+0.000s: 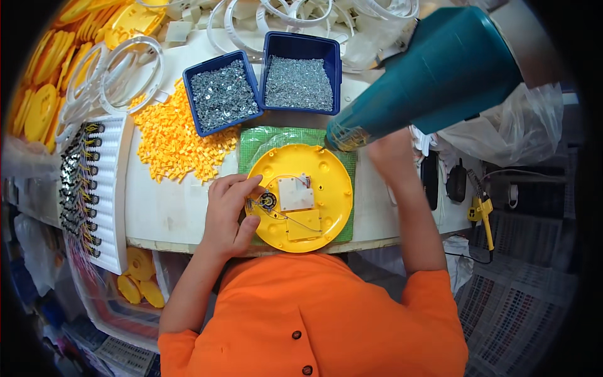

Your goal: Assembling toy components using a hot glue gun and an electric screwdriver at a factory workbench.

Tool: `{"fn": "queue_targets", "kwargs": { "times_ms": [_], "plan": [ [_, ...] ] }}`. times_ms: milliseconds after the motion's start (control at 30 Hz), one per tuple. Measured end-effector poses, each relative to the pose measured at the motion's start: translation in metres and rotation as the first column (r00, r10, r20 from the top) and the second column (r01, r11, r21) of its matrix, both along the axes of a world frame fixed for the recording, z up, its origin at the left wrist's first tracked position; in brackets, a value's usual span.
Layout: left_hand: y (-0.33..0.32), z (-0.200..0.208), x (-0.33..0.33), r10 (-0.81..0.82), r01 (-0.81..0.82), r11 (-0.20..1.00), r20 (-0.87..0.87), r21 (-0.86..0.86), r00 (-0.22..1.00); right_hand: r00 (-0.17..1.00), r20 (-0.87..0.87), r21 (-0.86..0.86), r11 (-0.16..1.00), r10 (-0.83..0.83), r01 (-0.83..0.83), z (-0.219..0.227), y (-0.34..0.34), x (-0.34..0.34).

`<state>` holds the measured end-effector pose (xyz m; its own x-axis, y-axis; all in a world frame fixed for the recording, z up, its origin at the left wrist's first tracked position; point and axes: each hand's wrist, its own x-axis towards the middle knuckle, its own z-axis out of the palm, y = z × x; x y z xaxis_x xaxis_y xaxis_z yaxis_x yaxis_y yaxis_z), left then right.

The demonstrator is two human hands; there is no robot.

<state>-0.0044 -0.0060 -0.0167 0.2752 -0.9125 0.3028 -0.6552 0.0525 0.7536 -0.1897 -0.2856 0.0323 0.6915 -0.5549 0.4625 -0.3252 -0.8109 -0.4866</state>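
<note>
A round yellow plastic casing (336, 207) lies open side up on a green mat (251, 147). Inside it are a white square box (296, 193), a yellow rectangular cover (304, 225), thin wires and a small round black part (267, 200). My left hand (229, 210) grips the casing's left edge, thumb and fingers closed on it near the black part. A teal power screwdriver (433, 75) slants in from the upper right, its tip at the casing's far rim. Behind the tool's body, my right hand (392, 154) is closed on it; its fingers are largely hidden.
Two blue bins (336, 108) of small metal parts stand beyond the mat. Small orange-yellow pieces (179, 147) are heaped left of them. A white foam tray (113, 201) holds wired black parts. White rings (154, 66) and yellow discs lie far left. A yellow-handled tool (487, 220) hangs at right.
</note>
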Motion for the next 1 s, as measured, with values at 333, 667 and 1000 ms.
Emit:
{"fn": "queue_targets", "kwargs": {
  "times_ms": [333,667,1000],
  "plan": [
    [-0.005,-0.004,-0.004,0.045,-0.044,0.998,0.031,-0.045,0.999,0.919,-0.287,0.058,0.963,0.269,-0.264,-0.015,0.045,0.039],
    [0.000,-0.006,0.001,0.039,-0.034,0.997,0.068,-0.065,0.997,0.916,-0.285,-0.027,0.953,0.281,-0.300,-0.014,0.051,0.050],
    [0.004,-0.005,0.001,0.066,-0.063,0.997,0.067,-0.037,0.996,0.959,-0.172,-0.054,0.969,0.227,-0.239,-0.013,0.057,0.040]
  ]
}}
